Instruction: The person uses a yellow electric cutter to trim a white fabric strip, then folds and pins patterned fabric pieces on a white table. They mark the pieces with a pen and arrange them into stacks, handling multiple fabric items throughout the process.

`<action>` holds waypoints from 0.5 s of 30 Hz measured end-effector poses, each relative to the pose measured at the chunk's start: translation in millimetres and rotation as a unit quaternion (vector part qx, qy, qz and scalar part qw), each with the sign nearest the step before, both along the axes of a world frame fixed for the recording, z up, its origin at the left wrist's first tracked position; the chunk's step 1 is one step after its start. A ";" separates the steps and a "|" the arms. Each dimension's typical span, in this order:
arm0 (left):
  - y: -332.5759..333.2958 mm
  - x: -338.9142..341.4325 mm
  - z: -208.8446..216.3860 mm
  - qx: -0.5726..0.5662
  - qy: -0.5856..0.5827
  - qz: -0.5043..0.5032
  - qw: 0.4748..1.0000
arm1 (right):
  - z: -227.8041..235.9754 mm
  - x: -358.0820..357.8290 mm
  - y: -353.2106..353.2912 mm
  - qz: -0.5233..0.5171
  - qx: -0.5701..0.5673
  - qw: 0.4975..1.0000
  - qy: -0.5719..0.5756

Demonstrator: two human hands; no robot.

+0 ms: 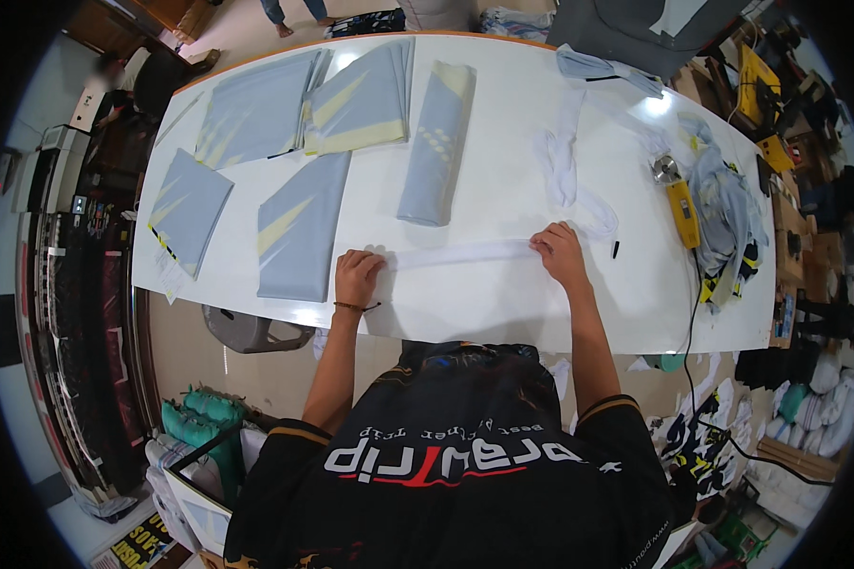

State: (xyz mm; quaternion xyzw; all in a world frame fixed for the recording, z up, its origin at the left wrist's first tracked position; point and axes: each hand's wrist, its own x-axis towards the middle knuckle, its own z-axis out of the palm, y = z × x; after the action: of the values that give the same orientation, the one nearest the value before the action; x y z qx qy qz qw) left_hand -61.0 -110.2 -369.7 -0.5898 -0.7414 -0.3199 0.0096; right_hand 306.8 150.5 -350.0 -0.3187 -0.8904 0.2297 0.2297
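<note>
A narrow white fabric strip (460, 254) stretches level between my two hands, just above or on the white table (503, 303). Its left end is pinched in my left hand (359, 277), which has a dark band at the wrist. My right hand (560, 254) grips the strip farther along. Beyond that hand the loose strip (562, 175) runs on in folds and loops toward the far side. Past my left hand lie a folded grey-blue and yellow fabric piece (304, 228) and a long folded bundle (435, 142) of the same cloth.
Stacked cut fabric pieces (256, 104) cover the far left of the table. At the right lie a yellow corded rotary cutter (681, 211), a heap of scraps (726, 209) and a small black marker (616, 249). A grey stool (256, 329) stands below the table's left edge.
</note>
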 end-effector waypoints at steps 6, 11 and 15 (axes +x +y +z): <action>-4.0 0.5 3.1 0.008 0.026 0.011 1.000 | -4.0 2.3 -5.1 -0.020 -0.039 0.997 0.068; -7.3 -1.4 5.1 0.018 0.049 0.009 0.999 | -5.0 3.8 -13.9 -0.058 -0.044 0.995 0.071; -9.6 -3.4 4.0 0.022 0.065 0.004 0.998 | -4.2 5.0 -15.6 -0.029 0.002 0.999 0.025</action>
State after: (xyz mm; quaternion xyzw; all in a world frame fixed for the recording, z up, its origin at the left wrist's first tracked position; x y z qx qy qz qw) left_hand -64.4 -119.9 -365.6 -0.6060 -0.7345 -0.2968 0.0719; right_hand 311.8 134.9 -354.3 -0.3380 -0.8755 0.2287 0.2587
